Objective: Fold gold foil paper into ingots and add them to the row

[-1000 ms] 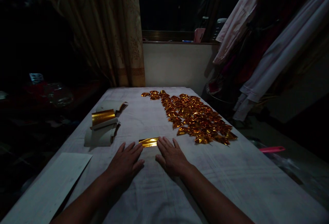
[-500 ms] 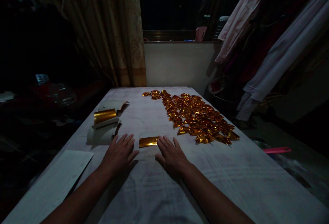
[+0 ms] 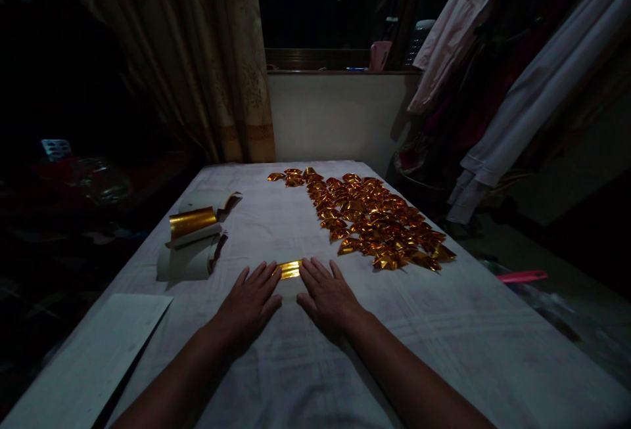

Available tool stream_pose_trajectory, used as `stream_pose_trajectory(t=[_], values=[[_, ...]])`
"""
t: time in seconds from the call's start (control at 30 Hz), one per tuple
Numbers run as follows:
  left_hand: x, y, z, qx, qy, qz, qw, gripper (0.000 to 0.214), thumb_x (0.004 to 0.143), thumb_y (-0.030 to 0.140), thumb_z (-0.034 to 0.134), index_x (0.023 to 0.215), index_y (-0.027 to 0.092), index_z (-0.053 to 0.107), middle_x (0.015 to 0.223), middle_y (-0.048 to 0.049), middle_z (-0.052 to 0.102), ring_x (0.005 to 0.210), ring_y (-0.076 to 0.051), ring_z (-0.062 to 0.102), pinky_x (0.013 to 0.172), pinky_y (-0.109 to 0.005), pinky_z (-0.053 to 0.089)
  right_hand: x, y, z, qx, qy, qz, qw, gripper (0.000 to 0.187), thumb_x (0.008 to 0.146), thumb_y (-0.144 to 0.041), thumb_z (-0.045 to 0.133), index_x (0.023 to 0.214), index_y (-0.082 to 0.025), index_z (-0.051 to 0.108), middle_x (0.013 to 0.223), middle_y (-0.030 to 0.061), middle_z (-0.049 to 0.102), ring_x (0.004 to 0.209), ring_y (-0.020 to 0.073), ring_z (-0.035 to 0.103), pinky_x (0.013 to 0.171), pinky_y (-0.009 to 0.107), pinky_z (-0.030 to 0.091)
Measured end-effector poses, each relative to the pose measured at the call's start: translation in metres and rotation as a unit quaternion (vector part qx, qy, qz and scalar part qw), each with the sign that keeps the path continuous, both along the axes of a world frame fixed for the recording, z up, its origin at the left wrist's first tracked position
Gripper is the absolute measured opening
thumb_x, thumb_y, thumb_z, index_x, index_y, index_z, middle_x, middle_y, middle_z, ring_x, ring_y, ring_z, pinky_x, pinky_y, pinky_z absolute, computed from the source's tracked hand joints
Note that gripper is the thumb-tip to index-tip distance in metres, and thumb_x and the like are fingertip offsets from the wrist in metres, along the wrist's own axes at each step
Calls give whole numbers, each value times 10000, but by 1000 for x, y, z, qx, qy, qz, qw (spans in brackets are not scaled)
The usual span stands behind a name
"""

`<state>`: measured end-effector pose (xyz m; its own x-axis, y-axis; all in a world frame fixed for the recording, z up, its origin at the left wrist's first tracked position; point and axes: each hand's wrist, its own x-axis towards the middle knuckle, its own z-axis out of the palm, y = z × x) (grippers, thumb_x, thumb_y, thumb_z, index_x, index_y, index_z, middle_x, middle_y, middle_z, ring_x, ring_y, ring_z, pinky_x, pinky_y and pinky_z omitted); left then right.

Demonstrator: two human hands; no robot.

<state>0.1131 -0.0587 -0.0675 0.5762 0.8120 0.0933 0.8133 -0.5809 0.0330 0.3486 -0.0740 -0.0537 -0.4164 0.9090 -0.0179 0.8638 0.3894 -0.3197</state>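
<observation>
A narrow strip of gold foil paper [image 3: 290, 269] lies on the white cloth-covered table [image 3: 444, 324], partly covered by my fingers. My left hand [image 3: 249, 303] rests flat with fingers stretched out, fingertips on the strip's left end. My right hand [image 3: 326, 295] also lies flat, fingers extended, touching the strip's right end. A large spread of folded gold foil pieces [image 3: 374, 222] lies beyond my right hand.
A stack of curled gold-and-white foil sheets [image 3: 194, 238] sits at the left. A white sheet of paper [image 3: 98, 357] lies at the near left edge. A curtain [image 3: 207, 67] hangs behind; clothes [image 3: 517, 87] hang at the right. A pink object [image 3: 522, 276] lies off the table's right.
My left hand slid right, back onto the strip's left end. The visible gold strip is now shorter and narrower between my hands. The right hand has barely moved.
</observation>
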Motion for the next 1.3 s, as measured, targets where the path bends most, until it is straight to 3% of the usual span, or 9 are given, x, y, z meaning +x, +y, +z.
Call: stream_pose_trajectory(t=[0.17, 0.3, 0.47, 0.6, 0.73, 0.83, 0.93, 1.13, 1.3], values=[[-16, -2, 3, 7, 16, 6, 1000, 542, 1033, 459, 346, 1529, 246, 388, 1583, -121, 396, 1456, -308, 376, 1171, -585, 249, -2, -2, 1, 6, -7, -6, 1000, 627, 1018, -485, 394, 1552, -162, 338, 1632, 113, 257, 1517, 290, 214, 1221, 578, 127], [-15, 0, 9, 31, 2, -17, 999, 485, 1017, 427, 410, 1473, 276, 475, 1526, -116, 489, 1409, -325, 434, 1156, -609, 249, -5, 3, 4, 19, -27, -18, 999, 621, 1013, -477, 424, 1541, -155, 363, 1621, 120, 288, 1512, 300, 231, 1221, 575, 131], [-1, 2, 20, 63, -64, -14, 996, 317, 981, 286, 502, 1271, 284, 631, 1254, -79, 679, 1201, -267, 593, 1153, -591, 262, -12, 20, 9, 48, -58, -53, 996, 646, 991, -468, 493, 1489, -61, 434, 1595, 175, 330, 1500, 330, 250, 1231, 549, 115], [7, 7, 25, 60, -93, -11, 994, 244, 948, 255, 573, 1172, 274, 668, 1077, -46, 714, 1011, -237, 662, 1115, -582, 319, -18, 24, 3, 99, -45, -66, 992, 605, 968, -406, 560, 1438, -32, 489, 1558, 217, 389, 1471, 346, 308, 1212, 534, 173], [6, 13, 22, 85, -90, -27, 992, 190, 926, 229, 608, 1099, 255, 681, 1000, -34, 731, 928, -235, 680, 1066, -548, 376, -21, 18, -6, 198, 9, -29, 980, 346, 974, -275, 571, 1299, -168, 624, 1448, 147, 557, 1345, 301, 477, 1112, 482, 332], [5, 14, 17, 122, -91, -39, 987, 156, 939, 219, 586, 1066, 221, 676, 986, -49, 745, 883, -234, 688, 1029, -521, 407, -22, 17, -8, 209, 49, 34, 976, 205, 968, -199, 581, 1145, -213, 682, 1240, 86, 696, 1134, 235, 610, 923, 377, 451], [4, 15, 15, 133, -105, -50, 984, 150, 969, 226, 531, 1018, 202, 671, 975, -51, 754, 854, -228, 693, 1010, -507, 418, -25, 18, -8, 204, 84, 56, 974, 186, 960, -209, 602, 1131, -203, 678, 1144, 78, 725, 1061, 222, 630, 854, 349, 460], [5, 18, 15, 86, -146, -23, 985, 252, 1017, 330, 479, 879, 214, 654, 845, -16, 741, 773, -202, 675, 953, -458, 440, -33, 22, -9, 205, 130, 28, 970, 161, 943, -218, 644, 1090, -242, 706, 1112, 41, 742, 996, 210, 642, 821, 329, 445], [3, 18, 15, 59, -163, -41, 984, 272, 1014, 405, 488, 912, 227, 666, 863, -14, 744, 781, -198, 671, 940, -446, 440, -32, 24, -13, 213, 147, 5, 966, 73, 921, -225, 688, 980, -248, 724, 1016, 13, 758, 914, 197, 645, 780, 317, 436]])
